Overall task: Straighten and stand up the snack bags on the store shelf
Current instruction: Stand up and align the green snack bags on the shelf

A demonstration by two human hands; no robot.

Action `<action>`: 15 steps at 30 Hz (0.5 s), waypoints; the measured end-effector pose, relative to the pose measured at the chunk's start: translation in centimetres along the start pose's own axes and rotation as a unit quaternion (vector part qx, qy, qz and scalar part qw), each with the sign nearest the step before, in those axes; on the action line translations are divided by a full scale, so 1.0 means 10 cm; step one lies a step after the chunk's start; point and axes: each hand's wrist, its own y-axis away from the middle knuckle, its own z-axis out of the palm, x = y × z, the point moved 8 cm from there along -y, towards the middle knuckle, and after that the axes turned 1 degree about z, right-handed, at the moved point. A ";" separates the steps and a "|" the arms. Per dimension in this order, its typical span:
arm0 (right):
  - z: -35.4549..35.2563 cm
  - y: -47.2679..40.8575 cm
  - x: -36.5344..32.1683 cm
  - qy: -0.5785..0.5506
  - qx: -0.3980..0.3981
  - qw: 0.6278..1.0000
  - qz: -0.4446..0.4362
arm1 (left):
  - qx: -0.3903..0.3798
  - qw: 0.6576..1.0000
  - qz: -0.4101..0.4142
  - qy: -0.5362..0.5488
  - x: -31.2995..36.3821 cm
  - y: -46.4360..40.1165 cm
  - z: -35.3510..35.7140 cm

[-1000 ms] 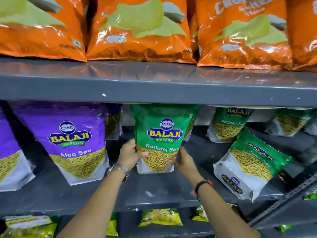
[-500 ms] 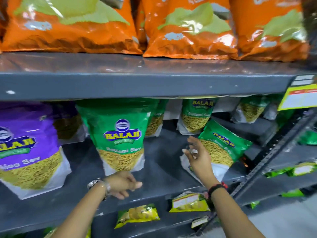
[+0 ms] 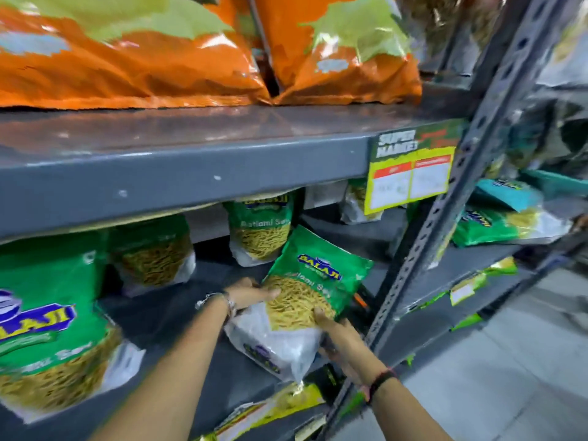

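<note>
i'm clasping the tilted green sev bag (image 3: pixel 318 288) on the shelf (image 3: pixel 197 300): left hand (image 3: pixel 251 294) gripping its left edge, right hand (image 3: pixel 340 337) seemingly wrapping its lower right.

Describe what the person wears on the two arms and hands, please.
Both forearms are bare, with no sleeves in view and no gloves. The left hand has a silver metal watch at its wrist. The right hand has a dark band with a red part at its wrist. No rings can be made out.
</note>
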 end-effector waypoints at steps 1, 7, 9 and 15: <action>0.04 -0.02 0.04 -0.027 -0.019 0.999 0.007 | -0.006 1.000 -0.011 0.003 -0.04 -0.02 0.03; 0.03 0.22 -0.04 -0.026 0.013 0.996 -0.087 | 0.021 0.995 -0.003 0.094 -0.30 0.00 0.05; 0.03 0.44 -0.13 0.006 -0.002 0.991 -0.137 | 0.013 0.991 0.004 0.133 -0.15 0.35 0.06; 0.08 0.96 -0.52 0.075 -0.076 0.954 -0.281 | 0.057 0.974 0.082 0.201 -0.03 0.89 0.05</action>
